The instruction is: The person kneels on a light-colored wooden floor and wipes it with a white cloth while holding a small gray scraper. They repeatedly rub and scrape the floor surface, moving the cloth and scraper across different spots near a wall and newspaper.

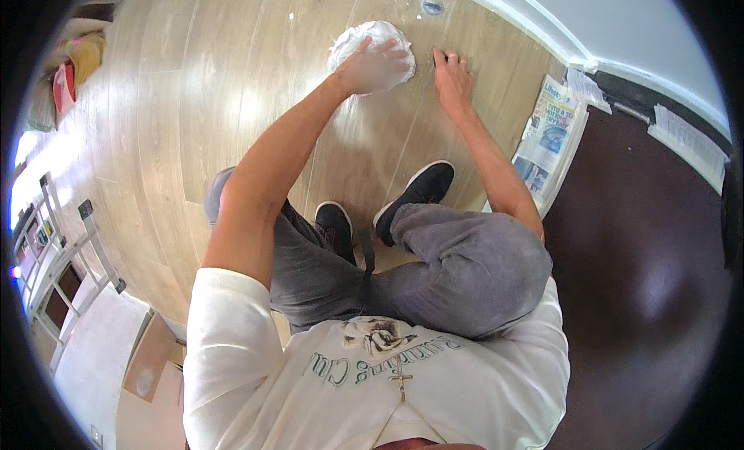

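My left hand (376, 69) lies with fingers spread on a crumpled white cloth (372, 34) bunched on the wood-look plank floor (279, 101). The hand covers the cloth's lower middle. To its right, apart from the cloth, my right hand (453, 81) is low over the floor with its fingers curled. A small dark object (435, 59) shows at its fingertips; most of it is hidden, and its kind cannot be told. A round metal floor fitting (432, 7) sits beyond my right hand, with small white specks around it.
Newspaper (552, 136) is taped along the edge of a dark brown door-like panel (633, 246) at right. A white skirting board (540, 32) runs behind. My dark shoes (421, 191) are on the floor below my hands. A metal ladder (75, 264) stands at left.
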### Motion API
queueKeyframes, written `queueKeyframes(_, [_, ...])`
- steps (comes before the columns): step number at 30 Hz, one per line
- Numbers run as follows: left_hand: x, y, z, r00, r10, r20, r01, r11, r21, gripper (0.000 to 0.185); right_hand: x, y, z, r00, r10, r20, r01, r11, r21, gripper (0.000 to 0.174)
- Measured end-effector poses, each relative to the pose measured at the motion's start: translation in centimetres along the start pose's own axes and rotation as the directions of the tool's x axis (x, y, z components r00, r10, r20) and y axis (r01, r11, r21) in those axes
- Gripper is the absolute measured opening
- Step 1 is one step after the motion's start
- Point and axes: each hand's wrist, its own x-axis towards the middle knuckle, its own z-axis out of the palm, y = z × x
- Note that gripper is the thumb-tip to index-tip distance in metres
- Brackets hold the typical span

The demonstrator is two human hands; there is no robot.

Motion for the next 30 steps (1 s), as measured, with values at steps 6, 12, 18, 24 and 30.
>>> queueKeyframes(6, [0.1,0.5,1.0,0.998,-0.067,-0.008,0.066,0.995,-0.07,0.058,-8.2,1.0,1.3,1.0,0.011,0.025,-0.015,0.988,0.152,0.042])
queueKeyframes(12, [-0.3,5.4,4.9,0.994,0.103,0.037,-0.104,0.994,0.028,0.05,-17.8,9.0,0.2,0.94,0.33,-0.09,-0.284,0.899,0.335,0.05])
queueKeyframes(18, [6.6,14.9,8.4,0.819,0.449,-0.358,-0.48,0.877,0.003,0.034,-20.1,9.6,-0.3,0.828,0.552,-0.093,-0.429,0.733,0.528,0.044])
queueKeyframes(24, [24.7,6.2,3.6,0.997,0.009,0.077,0.027,0.888,-0.46,0.058,-21.8,8.1,-0.7,0.825,0.565,0.014,-0.438,0.623,0.648,0.038])
queueKeyframes(30, [10.2,21.3,8.6,0.933,0.291,-0.213,-0.279,0.956,0.087,0.049,-27.3,12.8,3.8,0.605,0.747,0.277,-0.525,0.113,0.843,0.044])
